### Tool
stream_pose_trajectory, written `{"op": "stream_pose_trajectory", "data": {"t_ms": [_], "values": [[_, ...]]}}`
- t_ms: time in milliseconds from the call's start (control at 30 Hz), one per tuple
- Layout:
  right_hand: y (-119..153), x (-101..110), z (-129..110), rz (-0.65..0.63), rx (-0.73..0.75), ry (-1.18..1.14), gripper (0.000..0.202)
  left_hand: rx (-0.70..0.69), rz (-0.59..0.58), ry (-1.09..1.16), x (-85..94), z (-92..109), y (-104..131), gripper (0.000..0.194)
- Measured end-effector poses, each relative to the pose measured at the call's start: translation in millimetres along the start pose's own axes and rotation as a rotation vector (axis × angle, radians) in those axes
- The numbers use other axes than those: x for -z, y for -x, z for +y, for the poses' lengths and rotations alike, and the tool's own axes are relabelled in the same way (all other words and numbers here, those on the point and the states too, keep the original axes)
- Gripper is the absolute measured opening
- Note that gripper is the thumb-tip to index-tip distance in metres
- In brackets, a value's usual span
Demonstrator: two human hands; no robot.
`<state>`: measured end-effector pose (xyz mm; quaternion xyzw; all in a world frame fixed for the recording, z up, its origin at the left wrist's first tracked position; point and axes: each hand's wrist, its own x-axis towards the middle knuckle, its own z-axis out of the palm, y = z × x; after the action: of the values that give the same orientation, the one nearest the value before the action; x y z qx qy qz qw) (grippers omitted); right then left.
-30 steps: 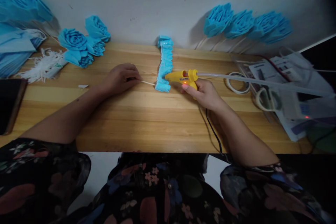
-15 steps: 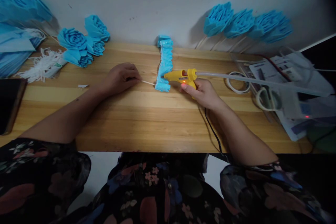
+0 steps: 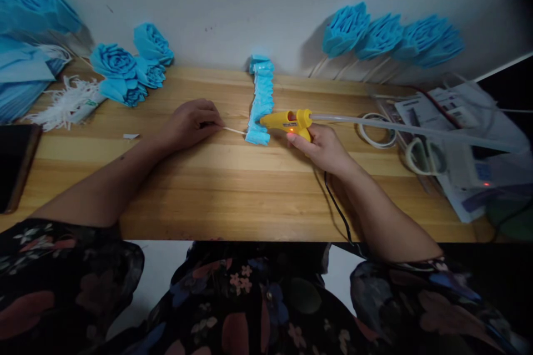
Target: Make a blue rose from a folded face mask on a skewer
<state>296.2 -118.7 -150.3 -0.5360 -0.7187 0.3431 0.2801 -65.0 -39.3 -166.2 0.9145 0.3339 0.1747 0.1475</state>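
Reference mark: the blue pleated strip, lying lengthwise on the wooden desk, far end near the wall, near end towards the person.

Far left of the strip: phone, white string bundle and loose blue flowers, all well apart from it. No interference expected there.

Just left of the strip's near end: left hand, fingertips pinched on a thin stick, whose other end meets the strip. Judgement: the pinch is best kept light and steady, hand resting on the desk, so the stick does not roll or drag the pleats.

At the strip: nozzle of the yellow glue gun over the pleats, just beyond the stick. Contact or slight gap: cannot tell. Glue itself not discernible. Advice: a small, even squeeze; tip low, without pressing folds flat; fingertips clear of heat.

Just right of the strip: right hand wrapped around the gun's handle. Red light lit near the thumb. Black cord trails nearer the person than the strip; slack helps aim.

Farther right: tape roll, well apart.
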Motion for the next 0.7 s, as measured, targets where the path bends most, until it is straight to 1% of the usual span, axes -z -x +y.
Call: {"op": "stream_pose_trajectory", "data": {"t_ms": [267, 467, 633, 700], "values": [[1, 6, -5, 0.001, -0.006, 0.027, 0.062, -0.010, 0.014, 0.011, -2.4, -4, 1, 0.034], [2, 11, -2, 0.000, -0.027, 0.050, 0.065, -0.003, 0.017, -0.012, -4.2, -4, 2, 0.032], [4, 18, -2, -0.029, -0.053, 0.066, 0.061, -0.011, 0.001, -0.012, -3.0, -4, 1, 0.034], [5, 21, -2, -0.027, -0.051, 0.081, 0.059, -0.021, 0.013, -0.004, -2.3, -3, 1, 0.036]]}}
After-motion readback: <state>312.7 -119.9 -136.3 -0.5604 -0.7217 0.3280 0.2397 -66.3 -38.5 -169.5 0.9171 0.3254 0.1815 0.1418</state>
